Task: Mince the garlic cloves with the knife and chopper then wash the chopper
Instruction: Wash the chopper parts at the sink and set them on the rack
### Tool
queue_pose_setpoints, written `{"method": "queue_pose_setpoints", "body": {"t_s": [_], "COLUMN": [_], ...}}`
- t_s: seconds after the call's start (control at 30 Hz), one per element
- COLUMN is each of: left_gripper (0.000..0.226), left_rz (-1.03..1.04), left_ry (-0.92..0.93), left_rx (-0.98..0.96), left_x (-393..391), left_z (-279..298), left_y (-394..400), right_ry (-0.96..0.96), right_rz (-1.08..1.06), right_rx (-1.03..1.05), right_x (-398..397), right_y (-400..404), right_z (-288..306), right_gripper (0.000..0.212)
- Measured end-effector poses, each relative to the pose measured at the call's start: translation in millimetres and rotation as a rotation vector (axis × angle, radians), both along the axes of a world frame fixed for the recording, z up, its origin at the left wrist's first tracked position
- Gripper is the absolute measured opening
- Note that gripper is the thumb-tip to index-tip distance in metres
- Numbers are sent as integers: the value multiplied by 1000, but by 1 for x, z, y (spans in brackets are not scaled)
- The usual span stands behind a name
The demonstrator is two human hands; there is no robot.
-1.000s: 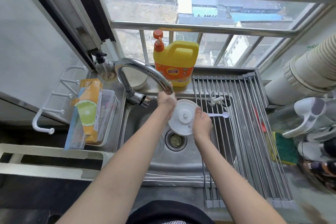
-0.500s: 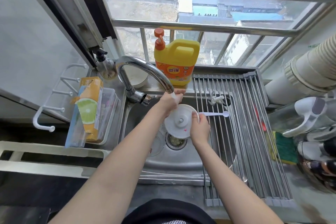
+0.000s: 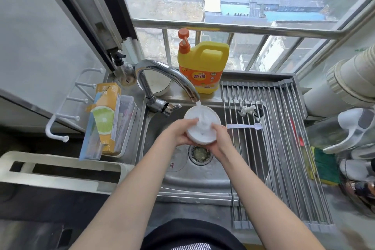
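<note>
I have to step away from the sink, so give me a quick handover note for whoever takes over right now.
Left hand: grips the left edge of the white chopper lid.
Right hand: grips its right edge.
The lid sits under the running faucet, over the sink drain; water is hitting it.
A small white chopper part and a white spoon lie on the drying rack.
Done: rinsing is under way; no garlic in view.
Left: finish the rinse, shut off the water, rack the lid. Dish soap stands behind the faucet if needed.
</note>
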State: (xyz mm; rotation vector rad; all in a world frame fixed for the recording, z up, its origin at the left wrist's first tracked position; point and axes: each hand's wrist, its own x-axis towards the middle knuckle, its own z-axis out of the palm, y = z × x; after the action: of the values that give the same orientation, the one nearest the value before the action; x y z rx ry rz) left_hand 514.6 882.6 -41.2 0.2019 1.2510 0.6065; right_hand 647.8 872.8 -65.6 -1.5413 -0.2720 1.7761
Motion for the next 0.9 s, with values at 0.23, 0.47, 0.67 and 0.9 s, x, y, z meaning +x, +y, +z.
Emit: {"method": "queue_pose_setpoints", "body": {"t_s": [0.23, 0.47, 0.67, 0.9], "left_gripper": [27, 36, 45, 50], "left_rz": [-213, -350, -272, -263], "left_ry": [285, 963, 953, 466], "left_rx": [198, 516, 562, 107], "left_x": [-8, -1, 6, -7], "left_z": [-4, 5, 4, -10], "left_y": [-9, -10, -9, -18], "right_ry": [-544, -686, -758, -606], "right_rz": [488, 342, 167, -26], "right_rx": [123, 325, 251, 97], "right_x": [15, -1, -4, -2], "right_y": [12, 9, -2, 1], "right_z": [6, 13, 7, 0], "right_gripper": [64, 42, 42, 33]}}
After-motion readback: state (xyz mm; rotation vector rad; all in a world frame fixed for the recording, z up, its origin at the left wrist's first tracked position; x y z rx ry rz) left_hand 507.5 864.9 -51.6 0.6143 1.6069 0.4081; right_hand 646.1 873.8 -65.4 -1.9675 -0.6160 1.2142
